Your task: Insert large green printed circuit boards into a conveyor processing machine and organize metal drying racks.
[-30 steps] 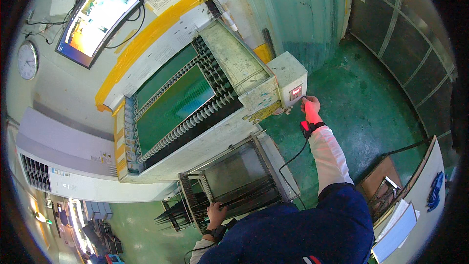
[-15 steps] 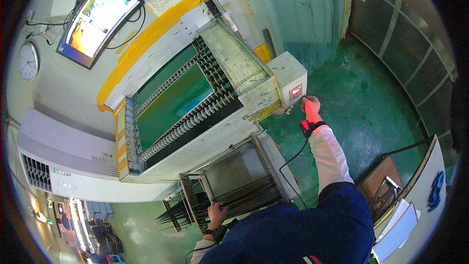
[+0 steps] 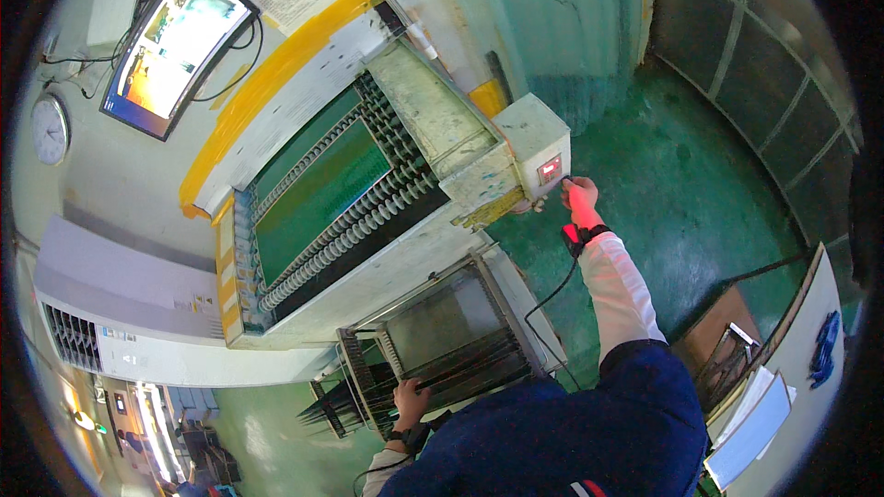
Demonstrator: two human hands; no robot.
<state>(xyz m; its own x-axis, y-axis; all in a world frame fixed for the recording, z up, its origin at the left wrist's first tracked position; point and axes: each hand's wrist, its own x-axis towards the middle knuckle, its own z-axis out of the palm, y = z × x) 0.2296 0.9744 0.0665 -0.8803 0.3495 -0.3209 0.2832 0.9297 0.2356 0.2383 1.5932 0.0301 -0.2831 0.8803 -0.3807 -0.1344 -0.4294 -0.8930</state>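
My right hand (image 3: pixel 581 201) is at the side of a pale control box (image 3: pixel 532 143) with a small red-lit display (image 3: pixel 550 170). Its fingers are pinched together at the box's lower corner, on something small that they hide. My left hand (image 3: pixel 411 401) lies lower down, its fingers curled over the near edge of a metal rack (image 3: pixel 442 273). Thin dark panels (image 3: pixel 470 370) stand in that rack. Beside the control box runs a roller conveyor machine (image 3: pixel 345 253), with a green panel (image 3: pixel 322 189) lying between its rows of grey rollers.
A black cable (image 3: pixel 543 299) runs from my right wrist past the rack. On the right, papers (image 3: pixel 750 423) lie by a pale board (image 3: pixel 820 377) and a brown carton (image 3: pixel 718 336). A monitor (image 3: pixel 180 46) hangs at upper left above an air conditioner (image 3: pixel 124 290).
The whole view has shifted slightly, moving the machine and control box a little leftward. Both hands keep their places at the box and the rack.
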